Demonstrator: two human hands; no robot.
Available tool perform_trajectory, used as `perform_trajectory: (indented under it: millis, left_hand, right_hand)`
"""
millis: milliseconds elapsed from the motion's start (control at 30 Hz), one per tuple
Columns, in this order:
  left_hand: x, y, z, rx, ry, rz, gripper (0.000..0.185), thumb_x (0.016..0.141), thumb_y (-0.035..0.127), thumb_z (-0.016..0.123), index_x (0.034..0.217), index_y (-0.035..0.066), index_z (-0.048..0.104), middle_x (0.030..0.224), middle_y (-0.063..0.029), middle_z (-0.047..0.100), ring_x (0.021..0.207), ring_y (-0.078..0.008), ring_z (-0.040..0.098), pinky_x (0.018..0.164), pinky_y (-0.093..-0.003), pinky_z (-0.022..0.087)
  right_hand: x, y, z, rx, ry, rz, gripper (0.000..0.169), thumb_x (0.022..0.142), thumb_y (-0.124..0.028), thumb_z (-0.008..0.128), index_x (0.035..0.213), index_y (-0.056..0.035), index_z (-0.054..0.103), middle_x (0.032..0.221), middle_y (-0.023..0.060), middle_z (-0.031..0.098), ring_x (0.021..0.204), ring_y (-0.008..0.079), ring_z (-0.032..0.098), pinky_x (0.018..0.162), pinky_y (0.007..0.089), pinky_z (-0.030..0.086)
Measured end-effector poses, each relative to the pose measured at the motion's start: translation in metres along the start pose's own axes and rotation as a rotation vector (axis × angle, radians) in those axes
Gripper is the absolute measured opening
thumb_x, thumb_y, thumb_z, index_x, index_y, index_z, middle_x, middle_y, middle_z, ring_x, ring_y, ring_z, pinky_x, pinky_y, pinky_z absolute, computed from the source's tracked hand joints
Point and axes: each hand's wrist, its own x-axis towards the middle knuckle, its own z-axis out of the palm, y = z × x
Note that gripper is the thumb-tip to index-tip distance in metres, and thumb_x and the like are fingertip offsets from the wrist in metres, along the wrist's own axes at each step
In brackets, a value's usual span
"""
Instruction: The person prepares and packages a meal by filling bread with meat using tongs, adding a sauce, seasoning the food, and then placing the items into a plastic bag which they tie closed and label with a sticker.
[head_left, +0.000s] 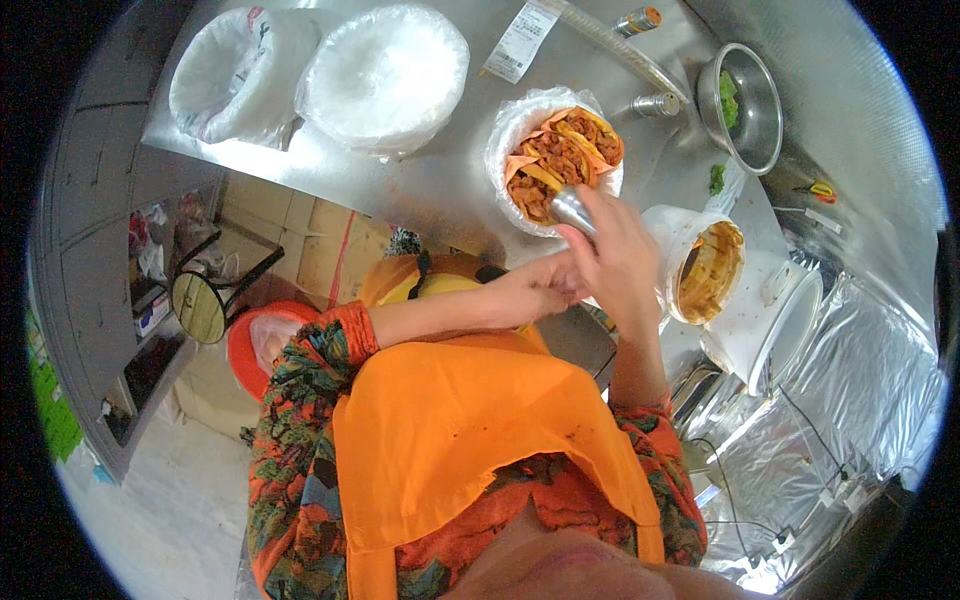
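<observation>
In my right hand (619, 251) is a metal cylinder, probably a seasoning shaker (576, 213), tilted with its end over the food. Below it stands a round bowl lined with clear plastic (498, 161). Several folded wraps (559, 156) in orange paper sit side by side in the bowl, filled with chopped reddish-brown meat. My left hand (551, 289) is just below my right hand, its fingers curled and blurred. Whether the left fingers hold anything is hidden. To the right of my right hand lies a white tub (671, 225) on its side, its inside smeared with brown sauce.
Plastic-covered bowls (382, 79) and a plastic-lined container (232, 82) stand far left on the metal table (427, 187). A printed slip (523, 41), metal shakers (656, 104) and a steel bowl (772, 142) with green leaves lie beyond. A white bucket (739, 326) is at right.
</observation>
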Motion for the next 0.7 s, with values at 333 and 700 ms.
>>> perform_trajectory:
  millis: [333, 700]
  left_hand:
    - [0.009, -0.017, -0.028, 0.005, -0.048, -0.021, 0.07, 0.09, -0.012, 0.041, 0.151, 0.001, 0.01, 0.152, -0.0145, 0.029, 0.142, -0.0216, 0.028, 0.116, -0.0333, 0.026]
    - [-0.008, 0.011, -0.012, -0.011, 0.044, -0.11, 0.081, 0.082, -0.017, 0.042, 0.153, 0.005, 0.009, 0.158, -0.0126, 0.018, 0.146, -0.0234, 0.021, 0.116, -0.033, 0.022]
  right_hand:
    - [-0.024, 0.001, -0.001, 0.163, 0.457, -0.116, 0.05, 0.079, -0.019, 0.074, 0.123, -0.0017, 0.054, 0.116, 0.0172, 0.061, 0.101, 0.0361, 0.059, 0.086, 0.0414, 0.049]
    - [0.014, 0.066, 0.007, 0.242, 0.432, 0.063, 0.049, 0.082, -0.016, 0.073, 0.123, 0.0024, 0.054, 0.111, 0.0215, 0.062, 0.101, 0.0363, 0.06, 0.087, 0.0419, 0.048]
